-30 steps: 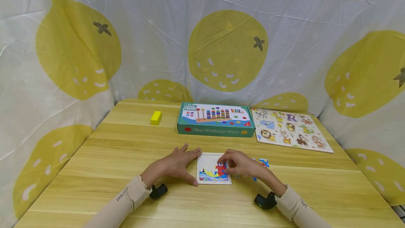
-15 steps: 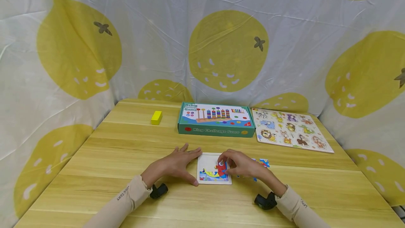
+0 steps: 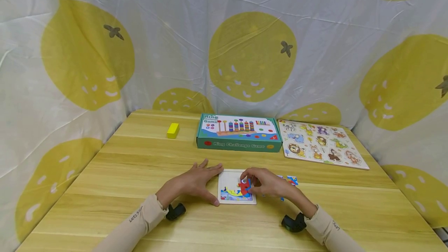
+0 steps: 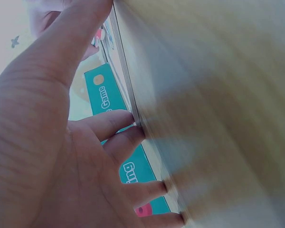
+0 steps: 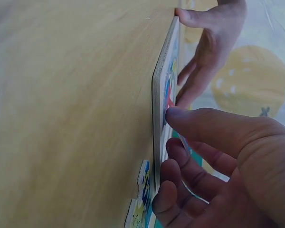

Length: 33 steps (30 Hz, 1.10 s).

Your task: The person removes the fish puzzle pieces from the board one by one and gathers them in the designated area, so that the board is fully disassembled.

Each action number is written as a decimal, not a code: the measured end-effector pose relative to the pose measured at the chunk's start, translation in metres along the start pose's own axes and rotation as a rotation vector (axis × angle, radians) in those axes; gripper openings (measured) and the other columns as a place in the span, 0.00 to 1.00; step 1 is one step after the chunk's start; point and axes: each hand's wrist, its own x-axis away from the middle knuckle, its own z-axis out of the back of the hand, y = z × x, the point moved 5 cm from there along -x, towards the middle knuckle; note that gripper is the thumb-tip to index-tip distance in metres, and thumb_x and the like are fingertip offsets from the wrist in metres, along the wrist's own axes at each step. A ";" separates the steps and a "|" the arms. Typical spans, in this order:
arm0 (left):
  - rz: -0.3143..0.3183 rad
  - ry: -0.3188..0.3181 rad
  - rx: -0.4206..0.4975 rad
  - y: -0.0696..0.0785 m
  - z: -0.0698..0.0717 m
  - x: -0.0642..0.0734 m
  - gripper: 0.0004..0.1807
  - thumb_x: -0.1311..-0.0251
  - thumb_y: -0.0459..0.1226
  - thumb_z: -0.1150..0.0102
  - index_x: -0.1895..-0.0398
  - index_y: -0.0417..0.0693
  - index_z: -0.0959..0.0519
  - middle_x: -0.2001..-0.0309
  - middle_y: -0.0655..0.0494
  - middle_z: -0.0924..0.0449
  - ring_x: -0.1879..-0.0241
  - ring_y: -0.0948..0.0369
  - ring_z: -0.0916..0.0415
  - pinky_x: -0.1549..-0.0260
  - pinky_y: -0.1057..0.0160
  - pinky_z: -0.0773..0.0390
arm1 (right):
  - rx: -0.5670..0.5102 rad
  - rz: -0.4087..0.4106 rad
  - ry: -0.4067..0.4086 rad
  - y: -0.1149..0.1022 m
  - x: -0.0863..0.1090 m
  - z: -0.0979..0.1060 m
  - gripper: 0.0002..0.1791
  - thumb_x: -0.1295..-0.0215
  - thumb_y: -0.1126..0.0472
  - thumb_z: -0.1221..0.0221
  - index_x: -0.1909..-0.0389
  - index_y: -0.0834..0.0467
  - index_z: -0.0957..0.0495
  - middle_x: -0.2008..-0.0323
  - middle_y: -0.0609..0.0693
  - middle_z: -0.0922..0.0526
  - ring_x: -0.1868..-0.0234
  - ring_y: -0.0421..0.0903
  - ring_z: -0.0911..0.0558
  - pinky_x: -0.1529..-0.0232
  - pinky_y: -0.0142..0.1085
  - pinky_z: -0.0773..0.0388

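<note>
A small white-framed jigsaw tray (image 3: pixel 229 177) lies on the table in front of me, its lower part filled with blue and yellow picture pieces. My left hand (image 3: pixel 192 182) rests beside it, fingers spread, with thumb and fingertips along the tray's left edge. At the tray's right side my right hand (image 3: pixel 267 184) pinches a red puzzle piece (image 3: pixel 244 186) between thumb and curled fingers, over the picture. In the right wrist view its thumb (image 5: pixel 199 123) presses close at the tray's face; the fingers hide part of the piece. Loose puzzle pieces (image 3: pixel 292 180) lie partly hidden behind the right hand.
A green Ring Challenge Game box (image 3: pixel 239 146) stands farther back on the wooden table (image 3: pixel 147 166). To its right lies an animal puzzle board (image 3: pixel 323 145), and to its left a yellow block (image 3: pixel 173 131). A lemon-patterned curtain (image 3: pixel 182 49) hangs behind the table.
The right hand has shifted very slightly at the tray's right side, still on the red puzzle piece. The left hand stays at the left edge.
</note>
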 end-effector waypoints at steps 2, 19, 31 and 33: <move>0.000 0.000 0.002 0.000 0.000 0.000 0.57 0.58 0.63 0.31 0.26 0.54 0.44 0.25 0.59 0.49 0.26 0.40 0.65 0.33 0.34 0.63 | 0.002 0.003 0.003 0.000 0.000 0.000 0.17 0.40 0.66 0.36 0.50 0.54 0.24 0.66 0.44 0.25 0.67 0.42 0.28 0.66 0.29 0.28; -0.011 -0.004 0.003 0.001 0.000 0.001 0.56 0.58 0.63 0.32 0.25 0.54 0.44 0.25 0.58 0.49 0.26 0.40 0.65 0.33 0.34 0.63 | 0.013 0.020 0.027 -0.001 0.007 0.008 0.16 0.37 0.62 0.38 0.48 0.57 0.23 0.67 0.42 0.22 0.72 0.39 0.26 0.70 0.30 0.26; -0.010 0.001 0.007 0.000 0.000 0.001 0.57 0.58 0.63 0.31 0.25 0.54 0.44 0.25 0.58 0.49 0.26 0.40 0.66 0.33 0.35 0.64 | -0.006 0.060 0.021 0.002 0.017 0.012 0.15 0.36 0.61 0.38 0.49 0.54 0.23 0.75 0.41 0.25 0.76 0.36 0.29 0.75 0.28 0.30; -0.011 0.001 0.006 0.000 0.000 0.001 0.57 0.58 0.63 0.31 0.25 0.54 0.44 0.25 0.58 0.49 0.26 0.40 0.66 0.33 0.35 0.64 | -0.016 0.063 0.022 0.002 0.019 0.013 0.15 0.36 0.60 0.38 0.49 0.54 0.23 0.76 0.41 0.25 0.77 0.35 0.30 0.75 0.28 0.30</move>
